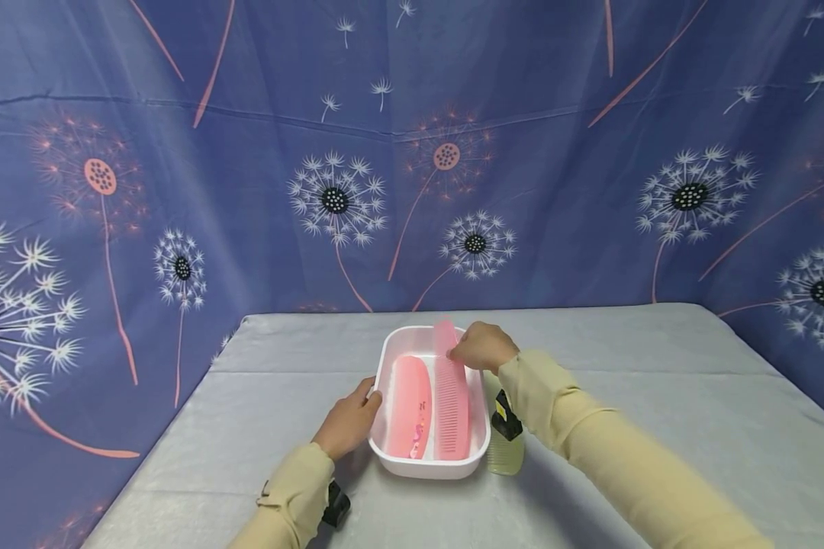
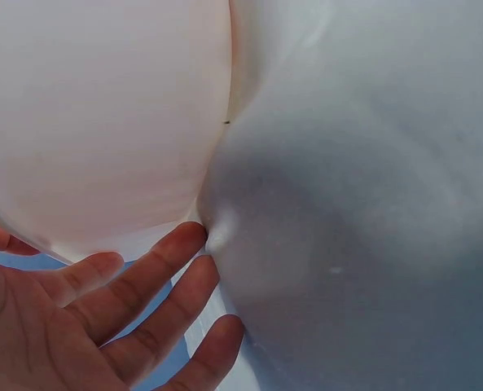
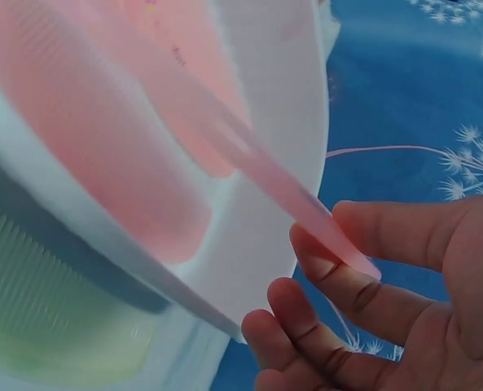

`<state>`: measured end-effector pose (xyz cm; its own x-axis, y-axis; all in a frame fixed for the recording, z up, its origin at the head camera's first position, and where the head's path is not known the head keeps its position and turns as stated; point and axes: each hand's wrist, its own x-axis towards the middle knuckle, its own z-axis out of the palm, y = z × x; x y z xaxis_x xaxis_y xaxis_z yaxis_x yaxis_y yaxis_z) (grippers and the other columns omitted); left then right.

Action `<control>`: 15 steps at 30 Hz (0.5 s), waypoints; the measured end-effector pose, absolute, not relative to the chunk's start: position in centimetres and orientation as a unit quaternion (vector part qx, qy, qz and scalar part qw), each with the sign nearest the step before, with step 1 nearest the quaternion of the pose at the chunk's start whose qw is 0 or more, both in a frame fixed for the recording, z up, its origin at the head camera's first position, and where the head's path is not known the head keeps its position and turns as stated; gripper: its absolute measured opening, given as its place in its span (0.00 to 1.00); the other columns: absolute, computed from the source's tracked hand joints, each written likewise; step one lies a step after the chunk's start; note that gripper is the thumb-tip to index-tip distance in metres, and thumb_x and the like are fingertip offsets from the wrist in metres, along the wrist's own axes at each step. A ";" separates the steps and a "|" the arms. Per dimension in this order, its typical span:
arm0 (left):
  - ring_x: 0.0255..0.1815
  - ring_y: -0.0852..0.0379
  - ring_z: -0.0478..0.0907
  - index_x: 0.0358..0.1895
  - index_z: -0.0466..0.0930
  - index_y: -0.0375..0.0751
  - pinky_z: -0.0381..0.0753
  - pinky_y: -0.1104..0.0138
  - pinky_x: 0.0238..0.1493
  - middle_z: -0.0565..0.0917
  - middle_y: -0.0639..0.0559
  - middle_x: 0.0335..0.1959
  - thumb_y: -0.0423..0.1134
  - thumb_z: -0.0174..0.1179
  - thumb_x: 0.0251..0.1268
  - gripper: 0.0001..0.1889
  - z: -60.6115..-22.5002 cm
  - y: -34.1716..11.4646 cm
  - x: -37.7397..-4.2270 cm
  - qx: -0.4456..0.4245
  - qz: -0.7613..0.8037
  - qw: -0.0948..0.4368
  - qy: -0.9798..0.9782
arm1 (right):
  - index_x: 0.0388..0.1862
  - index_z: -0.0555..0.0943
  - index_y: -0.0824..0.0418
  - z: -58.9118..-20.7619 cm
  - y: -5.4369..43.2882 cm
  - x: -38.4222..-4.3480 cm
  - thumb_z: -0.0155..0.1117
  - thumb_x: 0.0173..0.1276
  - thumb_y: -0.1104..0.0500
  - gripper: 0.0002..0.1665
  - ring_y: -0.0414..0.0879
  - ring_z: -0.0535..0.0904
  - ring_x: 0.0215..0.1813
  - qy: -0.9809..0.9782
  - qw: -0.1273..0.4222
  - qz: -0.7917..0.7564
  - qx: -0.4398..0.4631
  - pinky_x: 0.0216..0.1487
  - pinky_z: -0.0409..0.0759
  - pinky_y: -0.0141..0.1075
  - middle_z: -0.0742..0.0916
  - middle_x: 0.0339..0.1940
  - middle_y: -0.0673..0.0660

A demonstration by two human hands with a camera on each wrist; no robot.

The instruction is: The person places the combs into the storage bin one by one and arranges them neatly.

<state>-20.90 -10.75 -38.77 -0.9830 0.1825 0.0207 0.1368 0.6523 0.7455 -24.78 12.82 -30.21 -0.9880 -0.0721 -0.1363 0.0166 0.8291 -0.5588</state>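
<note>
A white plastic tub point(image 1: 429, 470) stands before me. My left hand point(image 1: 349, 422) holds its left side, the thumb at the rim; in the left wrist view the fingers point(image 2: 155, 277) touch the outer wall. Over the tub's far right part, my right hand point(image 1: 484, 347) pinches the narrow end of a pink comb point(image 1: 445, 335) between thumb and forefinger. In the right wrist view, this comb appears edge-on, above another pink comb point(image 3: 127, 171) inside the tub. At the tub's left lies a curved pink comb point(image 1: 408, 408) with small printed decoration.
A pale green comb point(image 1: 505, 457) lies on the grey cloth just right of the tub, partly under the right forearm. The cloth-covered table point(image 1: 302, 351) reaches back to a blue dandelion-print curtain point(image 1: 556, 252).
</note>
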 end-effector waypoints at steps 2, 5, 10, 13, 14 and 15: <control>0.53 0.37 0.81 0.74 0.68 0.40 0.75 0.42 0.58 0.84 0.35 0.53 0.46 0.41 0.81 0.25 -38.8 -10.8 -20.9 0.088 0.408 0.028 0.908 | 0.14 0.75 0.57 -30.5 12.8 -25.1 0.65 0.67 0.54 0.21 0.46 0.74 0.31 0.960 0.069 -0.272 -0.016 0.35 0.74 0.39 0.79 0.24 0.51; 0.54 0.37 0.81 0.74 0.68 0.40 0.75 0.42 0.58 0.84 0.35 0.54 0.45 0.42 0.81 0.25 -38.8 -10.8 -20.9 0.090 0.408 0.027 0.908 | 0.10 0.65 0.53 -31.0 12.7 -25.5 0.66 0.66 0.53 0.28 0.46 0.70 0.27 0.966 0.062 -0.250 -0.018 0.32 0.70 0.37 0.72 0.18 0.51; 0.53 0.37 0.81 0.74 0.68 0.40 0.76 0.42 0.57 0.84 0.35 0.53 0.45 0.42 0.81 0.25 -38.9 -10.8 -21.0 0.095 0.410 0.024 0.907 | 0.11 0.68 0.54 -31.5 12.7 -26.1 0.70 0.66 0.50 0.28 0.48 0.74 0.29 0.976 0.051 -0.212 -0.012 0.35 0.75 0.40 0.77 0.20 0.52; 0.53 0.37 0.81 0.73 0.69 0.40 0.76 0.42 0.57 0.84 0.35 0.53 0.45 0.42 0.81 0.25 -39.0 -10.8 -21.0 0.096 0.410 0.022 0.907 | 0.13 0.71 0.55 -31.9 12.6 -26.4 0.72 0.65 0.49 0.27 0.50 0.77 0.31 0.980 0.044 -0.192 -0.006 0.36 0.77 0.42 0.80 0.21 0.53; 0.54 0.37 0.81 0.73 0.69 0.40 0.75 0.41 0.58 0.84 0.35 0.53 0.45 0.42 0.81 0.25 -39.0 -10.8 -21.0 0.096 0.411 0.022 0.906 | 0.14 0.72 0.56 -32.0 12.6 -26.5 0.73 0.65 0.48 0.26 0.51 0.78 0.34 0.982 0.040 -0.184 -0.004 0.37 0.78 0.43 0.81 0.23 0.54; 0.54 0.36 0.81 0.73 0.69 0.40 0.75 0.41 0.58 0.84 0.35 0.54 0.45 0.42 0.81 0.25 -39.0 -10.8 -21.0 0.096 0.411 0.022 0.906 | 0.15 0.73 0.56 -32.0 12.5 -26.5 0.73 0.64 0.48 0.25 0.53 0.80 0.37 0.984 0.035 -0.177 -0.003 0.39 0.79 0.45 0.83 0.25 0.55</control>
